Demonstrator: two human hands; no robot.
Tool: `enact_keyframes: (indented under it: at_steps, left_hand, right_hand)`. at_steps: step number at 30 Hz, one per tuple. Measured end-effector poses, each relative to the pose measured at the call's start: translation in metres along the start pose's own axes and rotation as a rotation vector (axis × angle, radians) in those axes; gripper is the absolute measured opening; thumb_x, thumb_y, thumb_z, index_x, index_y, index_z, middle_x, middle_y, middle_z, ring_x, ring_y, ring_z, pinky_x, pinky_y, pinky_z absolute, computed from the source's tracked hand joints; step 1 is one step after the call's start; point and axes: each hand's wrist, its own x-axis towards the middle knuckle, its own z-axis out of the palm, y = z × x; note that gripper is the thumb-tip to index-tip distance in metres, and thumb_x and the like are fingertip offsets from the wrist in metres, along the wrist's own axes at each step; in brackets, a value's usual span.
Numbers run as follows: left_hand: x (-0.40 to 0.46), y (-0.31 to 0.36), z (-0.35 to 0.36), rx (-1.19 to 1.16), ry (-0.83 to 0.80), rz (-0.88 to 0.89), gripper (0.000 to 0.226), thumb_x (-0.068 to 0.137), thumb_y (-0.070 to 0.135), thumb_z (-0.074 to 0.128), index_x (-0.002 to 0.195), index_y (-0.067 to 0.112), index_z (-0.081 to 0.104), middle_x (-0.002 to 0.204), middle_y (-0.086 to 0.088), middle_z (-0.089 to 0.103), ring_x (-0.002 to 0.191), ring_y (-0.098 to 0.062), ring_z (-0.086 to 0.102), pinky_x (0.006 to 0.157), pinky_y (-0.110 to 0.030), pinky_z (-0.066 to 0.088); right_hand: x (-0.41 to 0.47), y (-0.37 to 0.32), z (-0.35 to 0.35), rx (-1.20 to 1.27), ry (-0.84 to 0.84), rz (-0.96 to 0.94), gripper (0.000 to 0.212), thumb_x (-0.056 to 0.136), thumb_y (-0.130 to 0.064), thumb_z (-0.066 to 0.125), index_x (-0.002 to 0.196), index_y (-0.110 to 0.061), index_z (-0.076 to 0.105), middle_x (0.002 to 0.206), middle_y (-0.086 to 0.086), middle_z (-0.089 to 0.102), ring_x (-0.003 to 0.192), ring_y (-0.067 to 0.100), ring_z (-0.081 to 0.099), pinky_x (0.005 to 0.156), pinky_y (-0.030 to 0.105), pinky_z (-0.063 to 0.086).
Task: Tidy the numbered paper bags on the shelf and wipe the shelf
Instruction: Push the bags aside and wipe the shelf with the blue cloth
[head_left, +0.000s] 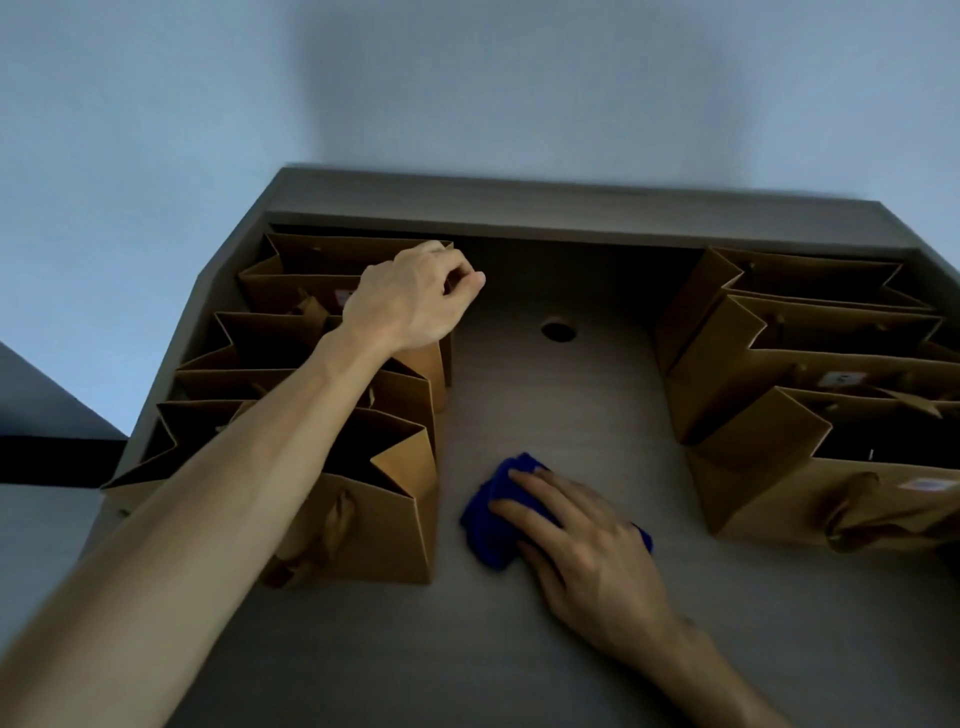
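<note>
The left hand (415, 296) is reaching far back along the left row of bags (332, 415), and it is curling its fingers (462, 275) together over the top edge of one of the rear bags (311, 254), the thumb tucked in close; whether the paper is really pinched between them I cannot tell from this angle. The bare forearm is lying across the open mouths of the nearer bags in that row, which are standing upright one behind another on the left of the shelf (519, 395). Over on the right, the right hand (582, 551) is pressing flat on a blue cloth (493, 519), fingers (524, 488) stretched forward and lying side by side on top of it, the cloth bunching out ahead and to the left of the fingertips. Cloth and hand are sitting on the bare strip of shelf between the two groups of bags, nearer the front edge. The right row of bags (779, 395) is standing along the right side, open tops up, with pale labels (839, 379) showing on two of them, though the numbers are too blurred to read. A round hole (558, 330) is showing in the shelf surface farther back, between the rows. The pale wall (467, 93) is rising behind the shelf.
</note>
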Motion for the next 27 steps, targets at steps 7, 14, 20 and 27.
enact_keyframes:
  at_steps: [7,14,20,27]
  left_hand:
    - [-0.004,0.002,-0.003,0.008,-0.016,-0.005,0.040,0.097,0.053,0.038,0.115,0.025,0.060,0.109,0.003,0.056,0.082,-0.008,0.049,0.056,-0.024,0.028]
    - [-0.005,0.003,-0.005,-0.002,-0.038,-0.027,0.039,0.097,0.052,0.038,0.116,0.025,0.060,0.114,0.000,0.057,0.088,-0.010,0.047,0.071,-0.034,0.034]
    - [-0.001,0.002,-0.004,-0.015,-0.021,-0.021,0.040,0.098,0.051,0.038,0.115,0.023,0.061,0.109,-0.001,0.056,0.085,-0.011,0.047,0.068,-0.033,0.034]
    - [-0.002,0.004,-0.006,-0.014,-0.031,-0.009,0.041,0.098,0.050,0.038,0.117,0.022,0.062,0.115,-0.002,0.057,0.097,-0.018,0.055,0.074,-0.035,0.036]
  right_hand:
    - [0.123,0.054,-0.006,-0.012,0.014,0.199,0.044,0.098,-0.034,0.049,0.142,-0.033,0.043,0.151,0.001,0.041,0.129,0.027,0.047,0.100,0.043,0.043]
    - [0.155,0.064,-0.002,-0.045,0.054,0.249,0.044,0.097,-0.033,0.050,0.141,-0.032,0.044,0.150,0.000,0.043,0.132,0.026,0.044,0.098,0.044,0.043]
    - [0.039,0.027,-0.012,0.032,-0.019,0.013,0.042,0.098,-0.041,0.042,0.140,-0.036,0.045,0.152,-0.006,0.039,0.136,0.018,0.041,0.108,0.038,0.038]
    - [-0.061,0.011,-0.022,0.109,-0.022,-0.182,0.037,0.102,-0.042,0.042,0.139,-0.041,0.047,0.155,-0.015,0.033,0.143,0.008,0.030,0.111,0.031,0.032]
